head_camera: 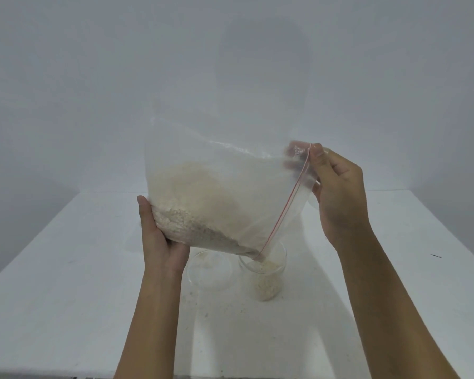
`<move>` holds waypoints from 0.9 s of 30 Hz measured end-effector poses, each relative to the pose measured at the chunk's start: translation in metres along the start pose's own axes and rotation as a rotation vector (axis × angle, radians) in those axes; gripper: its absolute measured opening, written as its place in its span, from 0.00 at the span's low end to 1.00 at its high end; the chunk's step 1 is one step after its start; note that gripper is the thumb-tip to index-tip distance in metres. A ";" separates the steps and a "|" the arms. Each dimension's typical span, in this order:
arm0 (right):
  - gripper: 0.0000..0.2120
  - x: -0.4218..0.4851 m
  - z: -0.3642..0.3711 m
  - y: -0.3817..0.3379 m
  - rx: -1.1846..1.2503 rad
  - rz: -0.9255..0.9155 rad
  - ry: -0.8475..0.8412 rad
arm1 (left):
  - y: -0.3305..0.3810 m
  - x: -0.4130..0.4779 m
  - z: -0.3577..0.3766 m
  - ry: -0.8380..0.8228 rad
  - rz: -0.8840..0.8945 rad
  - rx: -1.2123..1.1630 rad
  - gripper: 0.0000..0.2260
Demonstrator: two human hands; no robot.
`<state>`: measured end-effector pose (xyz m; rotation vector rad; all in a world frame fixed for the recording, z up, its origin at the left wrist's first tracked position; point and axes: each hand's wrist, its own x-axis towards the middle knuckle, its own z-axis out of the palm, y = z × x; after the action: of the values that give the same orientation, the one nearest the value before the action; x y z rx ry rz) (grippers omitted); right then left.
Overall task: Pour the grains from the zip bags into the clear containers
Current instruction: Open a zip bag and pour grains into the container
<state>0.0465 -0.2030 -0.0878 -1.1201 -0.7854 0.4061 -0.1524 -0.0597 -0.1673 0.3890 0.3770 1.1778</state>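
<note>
- Head view: the zip bag (216,187) hangs in mid-air above the table (66,269), tilted so that its low mouth corner dips into a clear container (266,280).
- The left hand (162,242) cups the loaded bottom corner from underneath, thumb up the side and fingers tucked behind the film.
- The right hand (337,192) pinches the top end of the red zip strip (288,203) between thumb and fingers.
- The grains (192,209) slump to the bag's low side. It looks like a loose, shifting weight that would rush if the tilt steepens.
- The film looks thin, limp and slick, with no stiffness of its own. It wants one hold under the load and one on the zip strip, its only firm line.
- The clear container has a narrow mouth and is partly filled, and nobody is holding it. It probably weighs little, so a drag from the bag could tip it.
- A second clear container (208,272) stands just beside it on the left with only a few grains inside. Whether the two touch, I cannot tell.
- Stray grains (203,305) speckle the table in front of them.
- For room, bare table spreads to the left and right. The far edge meets the wall (93,77) behind the bag, and the near edge runs under the forearms.
</note>
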 end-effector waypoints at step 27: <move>0.15 0.004 -0.009 0.010 0.046 0.035 0.016 | 0.002 0.000 0.011 0.009 0.006 0.019 0.24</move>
<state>0.0562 -0.2024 -0.0975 -1.0944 -0.7401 0.4419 -0.1489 -0.0597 -0.1572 0.4020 0.3955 1.1829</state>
